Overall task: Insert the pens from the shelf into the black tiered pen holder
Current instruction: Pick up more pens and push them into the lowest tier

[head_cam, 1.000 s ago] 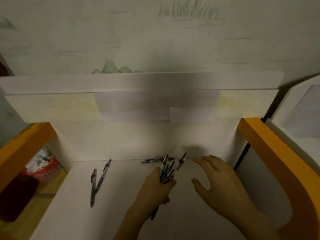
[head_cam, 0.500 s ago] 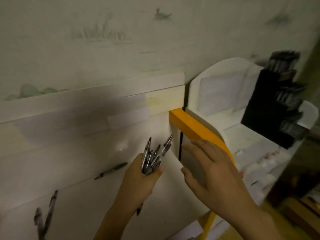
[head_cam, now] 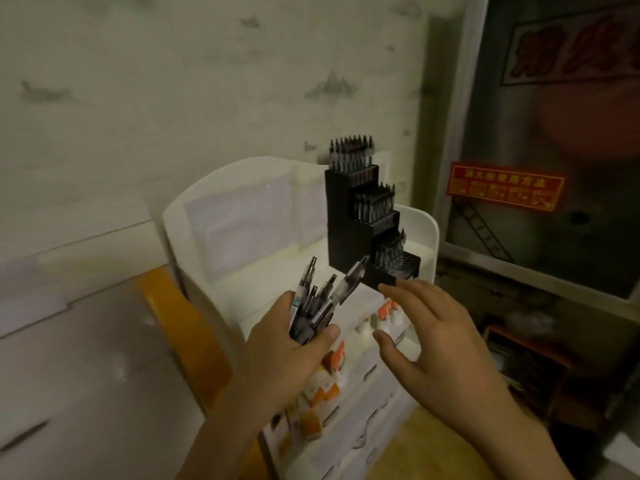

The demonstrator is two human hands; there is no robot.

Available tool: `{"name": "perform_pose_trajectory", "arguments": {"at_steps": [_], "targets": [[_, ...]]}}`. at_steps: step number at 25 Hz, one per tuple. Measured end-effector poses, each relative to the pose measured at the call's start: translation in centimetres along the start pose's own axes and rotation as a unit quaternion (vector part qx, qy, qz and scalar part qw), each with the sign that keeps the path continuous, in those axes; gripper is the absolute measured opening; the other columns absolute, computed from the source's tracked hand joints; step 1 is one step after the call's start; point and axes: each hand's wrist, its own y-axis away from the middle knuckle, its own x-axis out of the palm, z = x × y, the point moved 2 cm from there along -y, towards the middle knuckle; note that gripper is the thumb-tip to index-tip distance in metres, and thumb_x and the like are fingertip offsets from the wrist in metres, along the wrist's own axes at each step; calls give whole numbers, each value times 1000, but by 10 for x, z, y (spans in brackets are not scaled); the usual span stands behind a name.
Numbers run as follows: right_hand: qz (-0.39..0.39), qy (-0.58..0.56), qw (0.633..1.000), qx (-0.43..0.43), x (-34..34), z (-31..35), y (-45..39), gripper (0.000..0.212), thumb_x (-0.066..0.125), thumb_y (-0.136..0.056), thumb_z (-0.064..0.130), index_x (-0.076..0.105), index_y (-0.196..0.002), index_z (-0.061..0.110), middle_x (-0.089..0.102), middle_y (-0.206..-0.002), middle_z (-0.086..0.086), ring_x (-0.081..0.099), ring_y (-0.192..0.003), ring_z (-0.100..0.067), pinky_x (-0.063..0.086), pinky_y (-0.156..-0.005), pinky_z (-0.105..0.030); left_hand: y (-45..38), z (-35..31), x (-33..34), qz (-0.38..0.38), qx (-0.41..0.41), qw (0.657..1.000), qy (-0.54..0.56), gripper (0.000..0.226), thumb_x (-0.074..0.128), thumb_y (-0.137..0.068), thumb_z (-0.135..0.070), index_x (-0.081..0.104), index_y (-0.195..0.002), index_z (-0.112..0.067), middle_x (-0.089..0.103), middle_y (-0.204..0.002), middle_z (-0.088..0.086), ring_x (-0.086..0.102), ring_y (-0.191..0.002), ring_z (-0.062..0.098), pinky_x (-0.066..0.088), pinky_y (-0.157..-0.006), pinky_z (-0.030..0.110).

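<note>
— What's the left hand got?
— A bundle of pens, gripped tips-up.
— And the right hand?
— Fingers spread, holding nothing, near the black pen holder on the white shelf, far right.

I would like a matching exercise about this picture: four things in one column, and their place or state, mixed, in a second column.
Things:
1. left hand
2. right hand
3. black tiered pen holder
4. red sign

Places or states:
A. stands on the white rack, with pens in its upper tiers
B. holds a bundle of pens
C. hangs on the dark panel at the right
D. open, fingers spread, holds nothing

Pairs: 1-B, 2-D, 3-A, 4-C
</note>
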Motion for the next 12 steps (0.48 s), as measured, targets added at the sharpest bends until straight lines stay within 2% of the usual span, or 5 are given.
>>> {"name": "perform_pose_trajectory", "arguments": {"at_steps": [3, 5, 8, 10, 12], "targets": [[8, 9, 1000, 18, -19, -59, 0, 57, 57, -86, 52, 42, -139, 37, 46, -142, 10, 37, -136, -15, 35, -112, -41, -19, -17, 58, 28, 2, 1000, 3, 20, 68, -82, -43, 55, -96, -38, 65, -84, -14, 61, -73, -3, 49, -66, 22], [17, 12, 999, 27, -28, -94, -4, 56, 58, -86, 52, 42, -138, 38, 45, -142, 13, 35, -137, -12, 33, -112, -38, -30, -26, 95, 51, -5, 999, 17, 20, 69, -81, -42, 56, -96, -39, 68, -85, -13, 64, -76, -2, 54, -70, 26], [28, -42, 997, 51, -34, -138, -12, 51, 55, -85, 54, 45, -133, 43, 43, -131, 29, 32, -128, 5, 30, -108, -23, -48, -40, 141, 74, -8, 997, 27, 22, 69, -83, -38, 57, -101, -37, 68, -89, -16, 64, -80, -4, 49, -68, 16], [29, -114, 991, 69, -32, -156, -19, 46, 54, -83, 56, 49, -128, 47, 43, -120, 38, 37, -115, 14, 36, -102, -19, -61, -43, 162, 84, -8, 996, 33, 20, 70, -84, -36, 58, -100, -35, 68, -90, -18, 62, -79, -8, 46, -64, 12], [25, -186, 978, 95, -28, -172, -30, 41, 53, -80, 60, 53, -121, 50, 48, -115, 41, 50, -106, 9, 47, -94, -24, -79, -43, 182, 98, -7, 995, 36, 21, 70, -84, -35, 59, -102, -36, 68, -91, -18, 62, -82, -7, 48, -67, 13]]}}
